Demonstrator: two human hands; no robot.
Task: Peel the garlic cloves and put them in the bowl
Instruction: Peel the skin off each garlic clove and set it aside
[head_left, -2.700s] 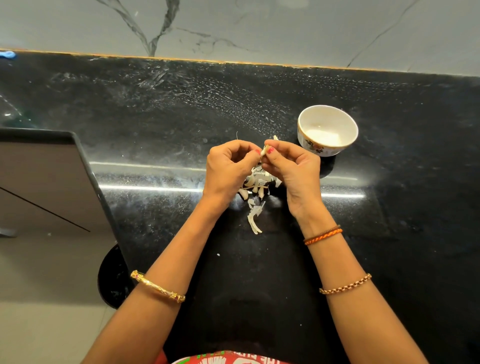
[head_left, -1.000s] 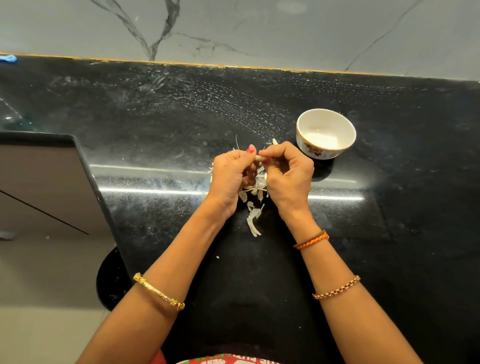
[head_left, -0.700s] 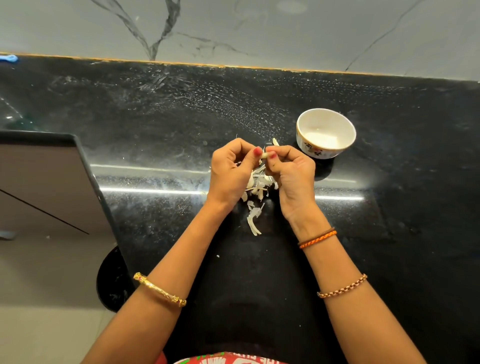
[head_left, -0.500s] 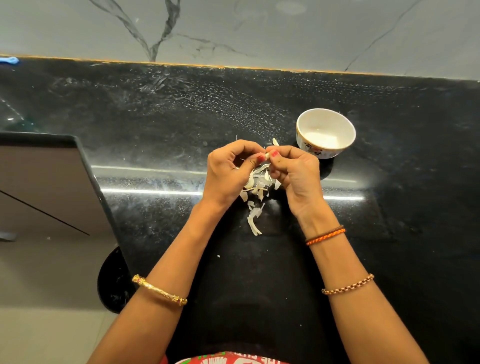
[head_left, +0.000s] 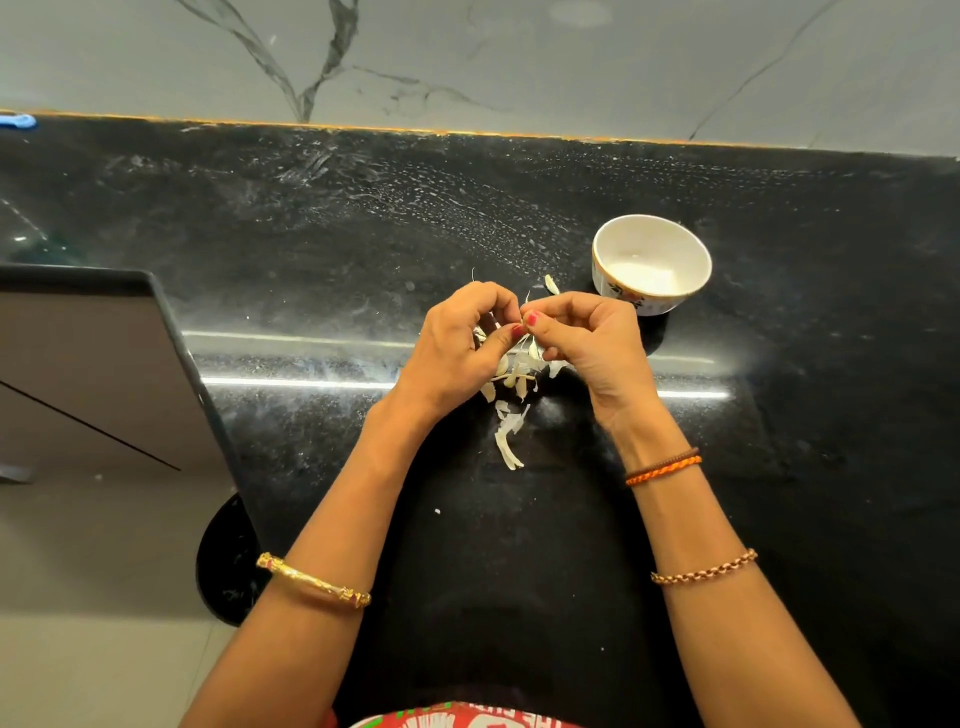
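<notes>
Pinched between both sets of fingertips, the garlic clove (head_left: 521, 321) is all but hidden, held up just above the counter near the middle of the scene. Left hand (head_left: 457, 353) has thumb and curled fingers clamped on it; right hand (head_left: 587, 338) meets it from the right, thumb and forefinger nipping at the same spot, thumbnails almost touching. Whether the right is gripping clove or only a flap of skin, I cannot tell.

Peeling looks to be in hand, and the way to do it well, I'd say: hold the clove steady with the left, catch a loose edge of skin with the right nail and draw it off in one strip (tearing it short only makes more fiddly work).

Below the hands lies a litter of garlic skins (head_left: 511, 410), pale, papery, curled slivers, one long strip trailing toward the near side. More cloves may sit among them; hard to say.

Far right of the hands, the bowl (head_left: 602, 265) stands upright: small, round, glossy white ceramic with a painted motif on its wall, nothing visible inside. Black stone countertop (head_left: 311, 234), polished, speckled, streaked with whitish smears.
</notes>
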